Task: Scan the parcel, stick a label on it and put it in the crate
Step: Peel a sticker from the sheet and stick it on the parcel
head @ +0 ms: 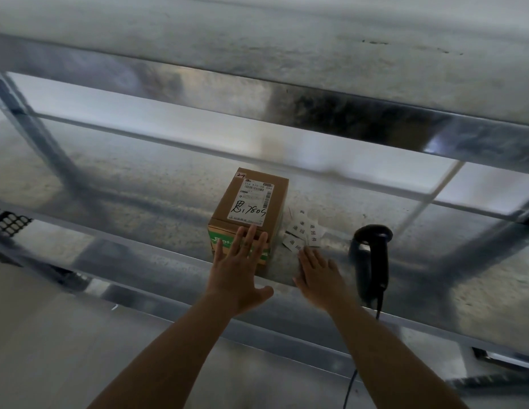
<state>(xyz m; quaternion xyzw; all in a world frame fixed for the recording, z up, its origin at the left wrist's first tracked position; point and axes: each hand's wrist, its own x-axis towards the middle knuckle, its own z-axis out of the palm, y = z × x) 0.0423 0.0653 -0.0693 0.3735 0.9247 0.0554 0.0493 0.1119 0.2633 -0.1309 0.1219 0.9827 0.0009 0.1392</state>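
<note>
A brown cardboard parcel (251, 208) with a white shipping label and black handwriting on top stands on the metal table (139, 208). My left hand (239, 270) lies flat with spread fingers against the parcel's near green-printed side, fingertips at its top edge. Several small white labels (303, 231) with printed characters lie just right of the parcel. My right hand (318, 276) is open, palm down, its fingertips touching the nearest label. A black handheld scanner (371, 261) stands upright to the right of that hand, its cable running down off the table.
A shiny metal beam (316, 113) crosses above the table, with a second rail behind. A black mesh crate corner (9, 221) shows at the left edge. The table's front lip runs under my forearms.
</note>
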